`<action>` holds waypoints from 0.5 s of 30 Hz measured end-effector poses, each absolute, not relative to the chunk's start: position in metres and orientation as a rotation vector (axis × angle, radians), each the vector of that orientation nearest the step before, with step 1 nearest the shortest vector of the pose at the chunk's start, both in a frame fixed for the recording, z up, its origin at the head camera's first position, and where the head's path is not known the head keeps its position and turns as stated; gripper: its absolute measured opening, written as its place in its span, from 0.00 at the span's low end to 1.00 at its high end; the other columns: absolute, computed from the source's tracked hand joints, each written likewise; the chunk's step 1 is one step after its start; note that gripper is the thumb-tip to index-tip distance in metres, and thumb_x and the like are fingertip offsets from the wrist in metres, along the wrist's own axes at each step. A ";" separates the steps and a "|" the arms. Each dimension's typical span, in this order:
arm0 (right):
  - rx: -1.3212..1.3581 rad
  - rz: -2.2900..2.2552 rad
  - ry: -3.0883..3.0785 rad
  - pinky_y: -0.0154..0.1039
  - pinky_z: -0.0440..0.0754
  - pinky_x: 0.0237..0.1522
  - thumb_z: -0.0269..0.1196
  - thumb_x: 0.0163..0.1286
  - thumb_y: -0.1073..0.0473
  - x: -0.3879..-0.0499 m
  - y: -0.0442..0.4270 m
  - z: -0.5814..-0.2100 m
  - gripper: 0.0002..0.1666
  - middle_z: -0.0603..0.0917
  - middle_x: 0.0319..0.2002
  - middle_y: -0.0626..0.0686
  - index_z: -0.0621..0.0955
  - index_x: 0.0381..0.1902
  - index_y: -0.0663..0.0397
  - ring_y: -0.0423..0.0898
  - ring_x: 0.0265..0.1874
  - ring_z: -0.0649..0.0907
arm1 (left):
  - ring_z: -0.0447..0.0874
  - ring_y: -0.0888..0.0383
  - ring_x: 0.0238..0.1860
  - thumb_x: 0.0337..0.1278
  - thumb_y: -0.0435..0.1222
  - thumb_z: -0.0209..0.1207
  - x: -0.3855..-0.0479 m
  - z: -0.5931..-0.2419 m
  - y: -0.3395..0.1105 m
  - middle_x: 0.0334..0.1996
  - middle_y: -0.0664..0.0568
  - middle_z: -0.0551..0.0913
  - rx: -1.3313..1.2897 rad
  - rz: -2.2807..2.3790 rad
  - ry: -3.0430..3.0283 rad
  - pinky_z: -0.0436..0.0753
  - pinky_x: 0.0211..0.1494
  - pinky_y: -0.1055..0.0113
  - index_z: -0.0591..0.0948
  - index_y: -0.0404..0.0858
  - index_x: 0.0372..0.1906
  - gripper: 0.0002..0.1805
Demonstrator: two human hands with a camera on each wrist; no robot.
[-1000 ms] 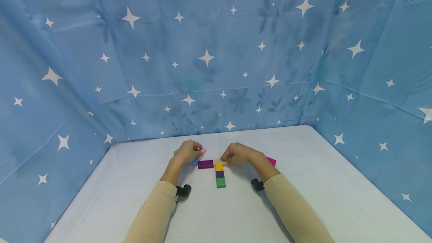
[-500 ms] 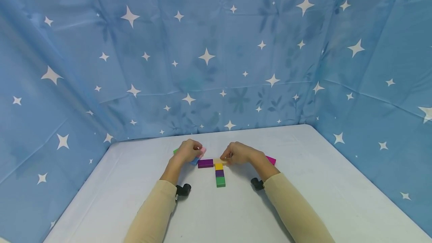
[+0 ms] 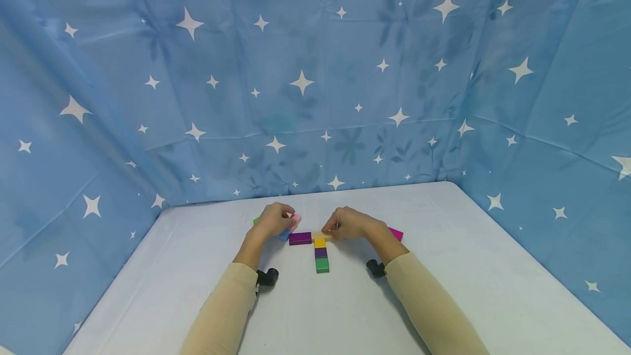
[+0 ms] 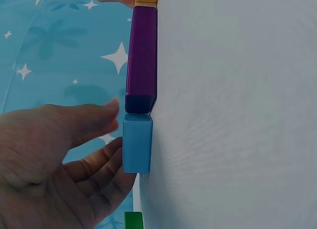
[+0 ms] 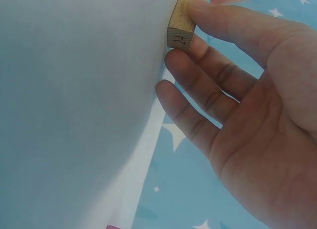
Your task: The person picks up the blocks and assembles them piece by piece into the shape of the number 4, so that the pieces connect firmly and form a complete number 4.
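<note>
My right hand [image 3: 349,224] pinches a plain wooden block [image 3: 317,235], marked 24 on its end in the right wrist view, with the thumb laid on its upper face. It meets a purple block [image 3: 300,239] on its left. My left hand [image 3: 273,219] is over a blue block [image 4: 137,144] and a pink block [image 3: 296,221]. In the left wrist view its thumb stands apart from the loosely bent fingers, some of which pass behind the blue block. From the wooden block a column comes toward me: yellow block [image 3: 320,243], dark purple block [image 3: 321,253], green block [image 3: 322,265].
Partly hidden beyond my left hand is a light green block [image 4: 133,220]. A magenta block [image 3: 396,234] lies behind my right wrist. White cloth covers the table [image 3: 315,311], with a blue star-patterned curtain [image 3: 315,97] at its back and sides.
</note>
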State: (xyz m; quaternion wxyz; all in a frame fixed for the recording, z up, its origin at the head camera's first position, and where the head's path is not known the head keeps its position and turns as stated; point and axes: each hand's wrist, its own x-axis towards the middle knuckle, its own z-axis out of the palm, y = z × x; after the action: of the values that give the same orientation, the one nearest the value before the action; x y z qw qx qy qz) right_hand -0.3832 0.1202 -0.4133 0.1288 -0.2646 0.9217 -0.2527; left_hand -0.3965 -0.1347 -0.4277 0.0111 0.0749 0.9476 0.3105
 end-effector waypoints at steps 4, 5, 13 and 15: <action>-0.762 -0.736 2.678 0.37 0.82 0.44 0.73 0.66 0.63 -0.384 0.120 -0.414 0.16 0.90 0.45 0.42 0.91 0.52 0.44 0.43 0.41 0.80 | 0.81 0.48 0.52 0.70 0.46 0.65 -0.395 -0.425 -0.136 0.54 0.44 0.86 0.219 0.989 2.973 0.83 0.61 0.48 0.84 0.42 0.63 0.22; -0.761 -0.735 2.677 0.37 0.82 0.44 0.73 0.67 0.63 -0.384 0.120 -0.414 0.16 0.90 0.45 0.42 0.91 0.52 0.44 0.43 0.41 0.80 | 0.82 0.48 0.52 0.71 0.46 0.64 -0.395 -0.424 -0.136 0.54 0.44 0.86 0.220 0.991 2.979 0.83 0.61 0.48 0.84 0.42 0.64 0.22; -0.765 -0.737 2.673 0.38 0.82 0.44 0.72 0.66 0.64 -0.383 0.120 -0.412 0.17 0.89 0.44 0.42 0.91 0.52 0.44 0.43 0.42 0.80 | 0.81 0.46 0.56 0.73 0.45 0.63 -0.400 -0.423 -0.150 0.59 0.42 0.83 0.397 1.070 3.047 0.83 0.60 0.49 0.83 0.39 0.65 0.22; -0.761 -0.737 2.674 0.37 0.82 0.44 0.72 0.66 0.64 -0.383 0.120 -0.412 0.18 0.89 0.43 0.41 0.91 0.52 0.44 0.43 0.42 0.80 | 0.81 0.44 0.60 0.73 0.44 0.62 -0.401 -0.421 -0.154 0.62 0.41 0.81 0.461 1.121 3.054 0.82 0.61 0.48 0.82 0.38 0.65 0.23</action>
State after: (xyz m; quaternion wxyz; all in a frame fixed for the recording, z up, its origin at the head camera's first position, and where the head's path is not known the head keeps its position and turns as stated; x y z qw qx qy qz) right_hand -0.3827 0.1197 -0.4118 0.1323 -0.2624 0.9215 -0.2540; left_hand -0.4011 -0.1542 -0.4214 -0.0720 0.1399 0.9270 0.3404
